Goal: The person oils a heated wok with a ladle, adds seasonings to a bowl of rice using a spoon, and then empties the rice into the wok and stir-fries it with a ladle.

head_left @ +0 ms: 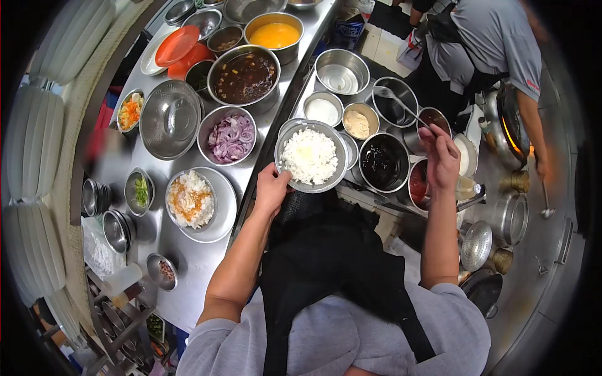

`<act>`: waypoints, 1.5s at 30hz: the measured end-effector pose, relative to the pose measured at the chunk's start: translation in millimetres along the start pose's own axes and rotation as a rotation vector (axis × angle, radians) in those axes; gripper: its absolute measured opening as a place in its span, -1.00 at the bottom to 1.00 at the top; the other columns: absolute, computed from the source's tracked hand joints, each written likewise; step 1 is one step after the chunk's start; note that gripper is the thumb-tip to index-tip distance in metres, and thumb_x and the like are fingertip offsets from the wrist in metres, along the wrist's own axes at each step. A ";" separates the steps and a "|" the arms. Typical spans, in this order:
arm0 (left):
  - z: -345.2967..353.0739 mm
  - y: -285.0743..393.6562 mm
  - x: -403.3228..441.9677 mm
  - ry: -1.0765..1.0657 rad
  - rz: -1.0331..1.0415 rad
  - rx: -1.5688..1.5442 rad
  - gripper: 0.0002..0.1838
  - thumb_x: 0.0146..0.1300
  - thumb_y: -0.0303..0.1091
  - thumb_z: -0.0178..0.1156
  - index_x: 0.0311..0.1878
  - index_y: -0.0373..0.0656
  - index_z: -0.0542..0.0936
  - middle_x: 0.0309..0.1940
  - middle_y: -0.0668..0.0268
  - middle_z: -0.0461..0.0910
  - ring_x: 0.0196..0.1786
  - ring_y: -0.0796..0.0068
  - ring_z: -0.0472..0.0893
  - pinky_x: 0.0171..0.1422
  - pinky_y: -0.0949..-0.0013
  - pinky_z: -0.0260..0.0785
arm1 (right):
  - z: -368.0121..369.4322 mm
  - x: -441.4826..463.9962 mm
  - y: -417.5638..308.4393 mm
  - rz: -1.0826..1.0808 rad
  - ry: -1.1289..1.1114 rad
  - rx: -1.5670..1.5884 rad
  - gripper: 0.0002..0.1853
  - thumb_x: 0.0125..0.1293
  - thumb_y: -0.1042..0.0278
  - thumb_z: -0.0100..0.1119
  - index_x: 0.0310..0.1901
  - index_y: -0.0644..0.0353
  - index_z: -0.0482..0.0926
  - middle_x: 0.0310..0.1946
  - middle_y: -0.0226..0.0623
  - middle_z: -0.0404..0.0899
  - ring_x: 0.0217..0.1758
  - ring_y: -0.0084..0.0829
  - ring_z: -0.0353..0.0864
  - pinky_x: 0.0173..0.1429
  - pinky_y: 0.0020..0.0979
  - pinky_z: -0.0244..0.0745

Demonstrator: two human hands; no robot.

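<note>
My left hand [272, 190] grips the near-left rim of a metal bowl [343, 164] holding white rice [308, 155], with a pale yellowish patch in the middle. The bowl is held in front of my apron. To the right, my right hand [441, 156] is raised with its fingers closed around the handle of a metal spoon [404, 108]. The spoon's head points up and left, over a steel pot [406, 88]. Beside the rice bowl are a container of white powder [323, 111], one of beige paste or powder [357, 124], and a pot of dark liquid [383, 161].
On the left steel counter stand a bowl of sliced red onions [231, 138], a colander [169, 119], a pot of brown sauce [244, 76] and a plate [224, 219] with a rice bowl. A co-worker [495, 37] works by a flaming wok [505, 128] at the right.
</note>
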State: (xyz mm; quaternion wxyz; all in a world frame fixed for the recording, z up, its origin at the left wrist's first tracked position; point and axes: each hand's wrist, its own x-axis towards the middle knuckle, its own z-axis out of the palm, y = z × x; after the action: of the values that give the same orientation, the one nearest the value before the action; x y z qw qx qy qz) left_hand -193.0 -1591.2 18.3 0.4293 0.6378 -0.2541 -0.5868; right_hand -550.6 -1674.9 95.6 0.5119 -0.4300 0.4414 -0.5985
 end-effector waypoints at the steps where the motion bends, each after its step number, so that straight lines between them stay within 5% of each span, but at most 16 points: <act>1: -2.1 -0.8 -1.9 0.006 0.004 -0.009 -0.79 0.13 -0.47 0.12 -0.19 -0.37 0.56 -0.38 0.27 0.58 -0.36 0.53 0.58 -0.34 0.40 0.54 | -9.0 3.4 4.5 -0.032 -0.051 0.099 -0.71 0.40 0.36 0.07 0.01 0.37 0.58 -0.13 -0.15 0.66 -0.08 -0.40 0.66 -0.01 -0.45 0.51; 2: -5.2 -3.8 -5.3 0.013 0.006 -0.035 -0.80 0.13 -0.48 0.12 -0.19 -0.37 0.56 -0.38 0.28 0.58 -0.36 0.53 0.57 -0.34 0.41 0.53 | -24.1 9.6 19.5 -0.033 -0.062 0.097 -0.71 0.40 0.36 0.07 0.01 0.37 0.58 -0.13 -0.15 0.66 -0.08 -0.40 0.66 -0.01 -0.45 0.51; 5: -17.0 -18.3 -20.1 0.034 0.019 -0.069 -0.81 0.12 -0.49 0.12 -0.21 -0.36 0.57 -0.38 0.28 0.58 -0.37 0.55 0.56 -0.32 0.42 0.51 | -67.5 23.1 79.1 0.233 -0.184 -0.600 -0.73 0.39 0.35 0.10 -0.02 0.33 0.62 -0.15 -0.23 0.68 -0.06 -0.52 0.64 -0.02 -0.54 0.45; 9: -52.0 -33.9 -46.1 0.109 0.054 -0.037 -0.80 0.11 -0.53 0.11 -0.18 -0.35 0.58 -0.35 0.31 0.61 -0.34 0.60 0.55 -0.22 0.50 0.39 | -1.9 16.6 45.7 0.176 -0.093 -0.386 -0.70 0.39 0.30 0.10 0.00 0.32 0.61 -0.20 -0.25 0.70 -0.10 -0.53 0.64 -0.09 -0.56 0.44; 16: -147.0 -56.2 -120.1 0.287 0.079 -0.139 -0.75 0.10 -0.53 0.10 -0.14 -0.37 0.60 -0.28 0.32 0.64 -0.25 0.62 0.53 -0.12 0.51 0.38 | 124.2 3.6 133.5 0.157 -0.561 -0.641 -0.74 0.38 0.33 0.08 -0.14 0.38 0.60 -0.41 -0.29 0.65 -0.37 -0.54 0.59 -0.25 -0.49 0.47; 19: -184.1 -60.8 -171.0 0.424 0.109 -0.213 -0.73 0.09 -0.55 0.08 -0.11 -0.35 0.60 -0.30 0.35 0.63 -0.28 0.63 0.53 -0.13 0.50 0.39 | 140.8 13.8 183.2 0.256 -0.561 -0.677 -0.77 0.37 0.30 0.10 -0.21 0.33 0.61 -0.50 -0.33 0.60 -0.49 -0.57 0.54 -0.38 -0.50 0.44; 23: -238.2 -117.4 -226.3 0.626 0.159 -0.322 -0.74 0.09 -0.55 0.08 -0.12 -0.35 0.59 -0.33 0.36 0.61 -0.32 0.64 0.50 -0.19 0.51 0.37 | 145.5 12.2 150.7 0.456 -0.523 -0.676 -0.46 0.27 0.22 0.21 0.24 0.11 0.28 -0.37 -0.25 0.61 -0.54 -0.54 0.54 -0.59 -0.53 0.28; 26: -272.9 -174.8 -249.3 0.735 0.123 -0.374 -0.72 0.10 -0.56 0.07 -0.09 -0.35 0.58 -0.30 0.32 0.62 -0.31 0.59 0.55 -0.21 0.48 0.43 | 108.5 16.9 165.7 0.540 -0.421 -0.816 -0.42 0.26 0.32 0.20 0.22 0.10 0.11 -0.48 -0.28 0.51 -0.65 -0.47 0.50 -0.68 -0.50 0.27; 30: -292.5 -214.6 -261.6 0.850 0.112 -0.465 -0.70 0.10 -0.57 0.08 -0.06 -0.35 0.56 -0.27 0.25 0.62 -0.31 0.50 0.62 -0.27 0.44 0.53 | 89.6 1.1 169.5 0.479 -0.474 -0.988 -0.56 0.20 0.46 0.17 0.04 0.14 0.19 -0.51 -0.29 0.45 -0.64 -0.47 0.46 -0.65 -0.45 0.33; 32: -304.0 -220.1 -263.1 0.816 0.123 -0.561 -0.70 0.12 -0.57 0.09 -0.04 -0.34 0.55 -0.26 0.24 0.61 -0.28 0.49 0.62 -0.22 0.42 0.54 | 71.9 -6.1 190.0 0.158 -0.747 -1.136 -0.61 0.18 0.49 0.16 -0.03 0.13 0.21 -0.50 -0.31 0.42 -0.59 -0.47 0.47 -0.61 -0.41 0.36; 33: -309.0 -215.2 -263.1 0.797 0.117 -0.572 -0.70 0.12 -0.57 0.09 -0.04 -0.34 0.55 -0.26 0.24 0.61 -0.28 0.49 0.62 -0.22 0.42 0.54 | 102.6 -31.0 162.7 0.298 -0.804 -1.217 -0.62 0.19 0.44 0.18 -0.03 0.10 0.22 -0.49 -0.34 0.42 -0.57 -0.48 0.47 -0.58 -0.39 0.38; 35: -321.6 -203.2 -261.6 0.808 0.076 -0.642 -0.85 0.16 -0.56 0.12 -0.20 -0.30 0.59 -0.34 0.38 0.59 -0.29 0.66 0.52 -0.18 0.53 0.38 | 168.6 -83.2 123.0 0.667 -0.614 -1.026 -0.63 0.26 0.34 0.19 0.00 0.06 0.24 -0.46 -0.35 0.45 -0.58 -0.45 0.49 -0.59 -0.38 0.39; 37: -344.0 -212.1 -259.4 0.743 0.089 -0.591 -0.94 0.26 -0.46 0.17 -0.30 -0.24 0.54 -0.37 0.41 0.56 -0.29 0.68 0.52 -0.15 0.49 0.43 | 186.7 -101.7 125.0 0.668 -0.495 -0.908 -0.69 0.32 0.27 0.15 -0.02 0.03 0.26 -0.51 -0.37 0.46 -0.61 -0.46 0.50 -0.60 -0.40 0.40; 39: -362.3 -211.5 -261.3 0.595 0.081 -0.680 -0.81 0.35 -0.29 0.16 -0.29 -0.21 0.49 -0.35 0.38 0.55 -0.28 0.63 0.55 -0.10 0.37 0.51 | 194.1 -107.6 125.8 0.691 -0.389 -0.804 -0.75 0.37 0.20 0.11 -0.05 -0.01 0.28 -0.55 -0.38 0.47 -0.63 -0.47 0.51 -0.61 -0.42 0.41; 40: -374.2 -211.0 -264.2 0.510 0.065 -0.723 -0.66 0.41 -0.08 0.08 -0.11 -0.22 0.47 -0.25 0.29 0.56 -0.23 0.48 0.61 -0.05 0.25 0.56 | 196.2 -108.2 126.9 0.698 -0.320 -0.738 -0.74 0.39 0.11 0.07 -0.04 -0.03 0.29 -0.53 -0.39 0.49 -0.63 -0.47 0.52 -0.61 -0.44 0.41; 45: -430.9 -203.4 -265.4 0.738 0.086 -0.800 -0.51 0.42 -0.01 0.03 0.07 -0.31 0.34 -0.15 0.08 0.56 -0.18 0.22 0.67 -0.14 0.21 0.60 | 173.7 -75.3 155.0 0.586 -0.024 -0.584 -0.61 0.38 -0.11 0.04 0.02 -0.02 0.34 -0.38 -0.37 0.55 -0.52 -0.47 0.57 -0.55 -0.50 0.41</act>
State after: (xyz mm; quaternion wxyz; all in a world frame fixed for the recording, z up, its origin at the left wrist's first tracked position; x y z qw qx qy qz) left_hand 138.6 -1161.8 -37.7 0.7226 0.5776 0.1306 -0.3566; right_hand -338.6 -1628.8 -17.5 0.5223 -0.4201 0.6905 -0.2719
